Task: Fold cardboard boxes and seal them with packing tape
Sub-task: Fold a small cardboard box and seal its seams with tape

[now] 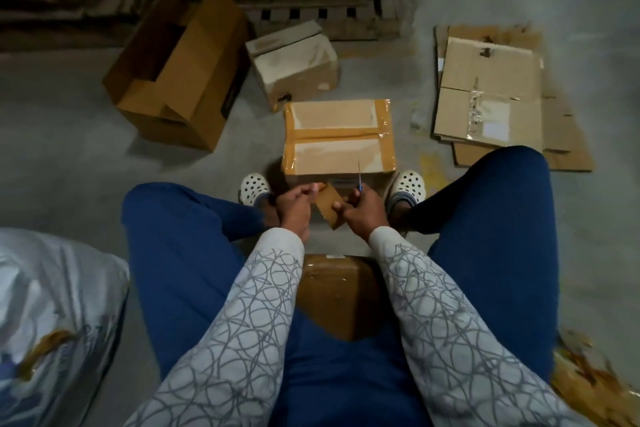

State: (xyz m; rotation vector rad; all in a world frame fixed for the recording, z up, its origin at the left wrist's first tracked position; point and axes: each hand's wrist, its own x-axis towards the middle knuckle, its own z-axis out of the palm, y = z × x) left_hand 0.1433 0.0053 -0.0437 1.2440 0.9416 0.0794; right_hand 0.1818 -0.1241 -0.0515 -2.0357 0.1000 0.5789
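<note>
Step in hand: a short brown packing-tape strip (329,210) was held stretched between both hands, just in front of the near edge of the taped brown cardboard box (337,139), seemingly ready to be laid on.
Left hand (294,206): fingers were curled, pinching one end of the strip.
Right hand (363,215): thumb and fingers pinched the strip's other end and also gripped a thin blue-handled tool (360,181) that pointed upward; whether it was scissors or a cutter could not be told.
Box position: it stood on the grey concrete floor (69,149) between the white perforated clogs (254,185), with tape already along its centre seam and edges.
Doing it well: the strip probably needed to stay taut, with one end landing first and the rest smoothed over the near corner without wrinkles, and with the tool tip kept clear.
Risk: a slack strip would likely have folded onto itself.
Around: a large open brown carton (180,69), a small pale taped carton (294,62) and flattened cardboard sheets (491,94) lay beyond.
</note>
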